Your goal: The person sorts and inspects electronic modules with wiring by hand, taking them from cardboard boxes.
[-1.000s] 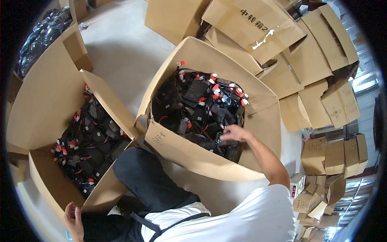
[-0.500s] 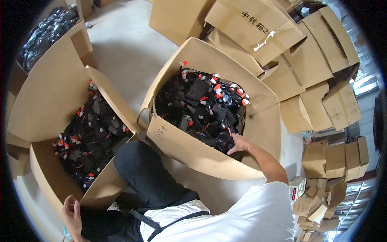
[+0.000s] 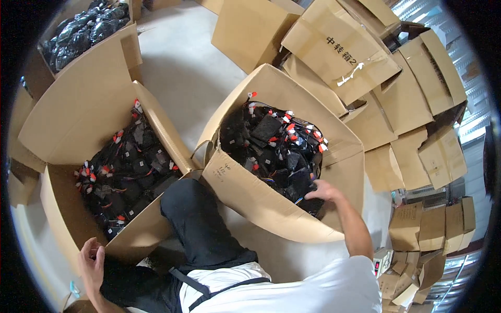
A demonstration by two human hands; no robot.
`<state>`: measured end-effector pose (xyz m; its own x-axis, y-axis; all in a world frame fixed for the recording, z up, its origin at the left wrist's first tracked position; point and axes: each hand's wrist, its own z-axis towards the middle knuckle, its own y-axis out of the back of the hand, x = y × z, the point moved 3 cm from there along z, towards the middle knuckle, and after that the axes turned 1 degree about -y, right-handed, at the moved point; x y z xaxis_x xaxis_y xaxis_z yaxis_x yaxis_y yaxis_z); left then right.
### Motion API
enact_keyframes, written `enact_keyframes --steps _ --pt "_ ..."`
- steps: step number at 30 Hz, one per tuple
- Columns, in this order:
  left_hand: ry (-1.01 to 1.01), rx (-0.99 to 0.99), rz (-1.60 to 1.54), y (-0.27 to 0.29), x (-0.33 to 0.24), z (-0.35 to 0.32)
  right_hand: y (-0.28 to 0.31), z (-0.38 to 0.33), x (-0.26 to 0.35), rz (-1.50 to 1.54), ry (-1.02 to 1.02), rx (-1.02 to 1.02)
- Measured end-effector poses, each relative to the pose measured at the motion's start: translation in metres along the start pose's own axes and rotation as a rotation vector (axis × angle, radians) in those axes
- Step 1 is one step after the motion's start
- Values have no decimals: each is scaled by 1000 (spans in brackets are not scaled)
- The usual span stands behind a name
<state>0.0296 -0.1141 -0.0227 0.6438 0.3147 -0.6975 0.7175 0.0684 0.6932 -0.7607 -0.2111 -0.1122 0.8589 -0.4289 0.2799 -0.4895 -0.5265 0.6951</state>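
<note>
My right hand [image 3: 324, 191] reaches into the near right corner of the right cardboard box [image 3: 250, 193]. Its fingers and thumb close on the edge of a black pack [image 3: 299, 182] with thin coloured wires by it. Around it lies a heap of similar black packs [image 3: 266, 127], with black cables and red and white connectors. My left hand [image 3: 92, 262] hangs by the near edge of the left cardboard box [image 3: 57, 208], loosely curled with fingers apart and nothing visible in it. That box holds another heap of black packs [image 3: 138, 167] with the same connectors.
My bent knee [image 3: 188, 208] rests between the two boxes. A box of shiny black plastic bags [image 3: 86, 34] stands at the far left. Stacked cartons [image 3: 339, 57] crowd the far right, and smaller cartons [image 3: 432, 224] stand lower down. A device with a red display [image 3: 382, 262] sits beside my right shoulder.
The whole view has shifted, moving the boxes down and to the right in it. My right hand has moved slightly farther into the box, and the black pack by its fingers now stands more tilted.
</note>
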Motion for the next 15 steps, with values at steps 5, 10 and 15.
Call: enact_keyframes --steps 5,10,15 --pt "-18 21 -75 0 7 4 148 -72 62 663 223 -164" --pt "-25 79 -237 -2 -9 14 193 -112 188 753 575 -228" --pt "-290 76 -514 -4 -117 26 181 -139 305 510 843 -296"
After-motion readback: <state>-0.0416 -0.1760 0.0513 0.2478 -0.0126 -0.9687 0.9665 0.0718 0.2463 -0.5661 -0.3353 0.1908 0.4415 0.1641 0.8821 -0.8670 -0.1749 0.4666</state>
